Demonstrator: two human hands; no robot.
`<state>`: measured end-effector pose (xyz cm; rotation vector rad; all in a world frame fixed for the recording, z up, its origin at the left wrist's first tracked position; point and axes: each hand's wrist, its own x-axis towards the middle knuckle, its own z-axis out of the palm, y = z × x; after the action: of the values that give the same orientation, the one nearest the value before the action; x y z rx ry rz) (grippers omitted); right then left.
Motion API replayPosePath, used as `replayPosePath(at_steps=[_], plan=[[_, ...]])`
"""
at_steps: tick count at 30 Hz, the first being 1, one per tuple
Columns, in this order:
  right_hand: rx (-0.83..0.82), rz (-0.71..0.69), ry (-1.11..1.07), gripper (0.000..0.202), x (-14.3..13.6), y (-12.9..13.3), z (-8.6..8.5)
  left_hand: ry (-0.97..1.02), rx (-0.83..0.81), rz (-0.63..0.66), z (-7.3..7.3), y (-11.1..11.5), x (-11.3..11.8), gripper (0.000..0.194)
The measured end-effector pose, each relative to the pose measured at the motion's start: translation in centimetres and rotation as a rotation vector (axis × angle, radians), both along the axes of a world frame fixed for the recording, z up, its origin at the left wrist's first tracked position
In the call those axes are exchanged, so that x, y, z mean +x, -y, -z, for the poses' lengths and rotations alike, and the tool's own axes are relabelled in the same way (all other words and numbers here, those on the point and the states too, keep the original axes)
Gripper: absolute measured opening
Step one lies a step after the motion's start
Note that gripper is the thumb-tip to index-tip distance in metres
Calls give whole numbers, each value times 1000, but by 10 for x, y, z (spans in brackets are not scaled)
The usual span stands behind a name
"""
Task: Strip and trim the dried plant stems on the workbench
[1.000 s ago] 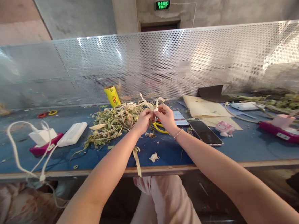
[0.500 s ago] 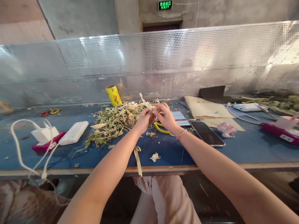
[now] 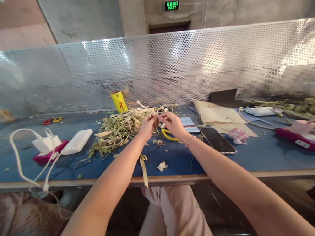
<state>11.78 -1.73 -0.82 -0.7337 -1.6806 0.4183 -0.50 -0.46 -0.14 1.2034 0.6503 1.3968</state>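
Observation:
My left hand (image 3: 148,126) is closed in a pinch at the right side of a heap of dried plant stalks and leaves (image 3: 115,129). A pale dried strip (image 3: 144,107) rises from its fingertips and leans to the left. Close beside it, my right hand (image 3: 172,124) has its thumb and fingers pressed together; what lies between them is too small to make out. Yellow-handled scissors (image 3: 169,135) lie below the right hand, their blades partly hidden. A crumpled pale scrap (image 3: 162,166) and a flat dried strip (image 3: 144,168) lie nearer the table edge.
A yellow tube (image 3: 119,101) leans behind the heap. To the left are a white power bank (image 3: 77,141), cables and a power strip (image 3: 42,159). On the right lie a phone (image 3: 217,140), a pink toy (image 3: 238,135), paper sheets (image 3: 216,112) and another power strip (image 3: 305,141).
My left hand has shifted slightly left, and the pale strip has swung left with it. My right hand stays almost in place, fingertips still close to the left hand's.

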Motion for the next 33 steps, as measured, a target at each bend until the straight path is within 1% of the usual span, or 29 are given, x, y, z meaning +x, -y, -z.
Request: replayPosePath(at_steps=[3,7,10,14,17,20,22,24,25,28,31,33], plan=[[-126,47,-150,9,1,-3,0,-15,50,25,-1,1,1,18],[-151,61,-217,11,3,-6,-2,-38,91,24,-1,0,1,11],[-185,-20,-298,16,5,-5,-4,-48,95,-20,-1,-3,-1,11],[-360,-192,-479,22,6,-2,-8,-65,144,-77,1,-7,-3,10],[-402,-222,-633,29,7,-1,-10,-101,199,-125,2,-11,-5,11],[-358,-183,-735,31,9,-3,-9,-129,246,-212,3,-14,-8,11],[-292,-105,-706,27,10,-4,-7,-163,282,-272,2,-14,-9,11],[-236,-45,-567,25,11,-3,-5,-220,314,-318,1,-12,-11,10],[-218,-37,-481,24,11,-2,-5,-250,328,-335,0,-10,-11,10],[-195,-75,-310,23,9,3,-6,-320,383,-361,-4,-5,-12,6],[-215,-96,-259,27,7,5,-7,-366,441,-363,-6,-1,-12,5],[-235,-77,-212,27,6,4,-7,-399,457,-358,-6,1,-11,5]])
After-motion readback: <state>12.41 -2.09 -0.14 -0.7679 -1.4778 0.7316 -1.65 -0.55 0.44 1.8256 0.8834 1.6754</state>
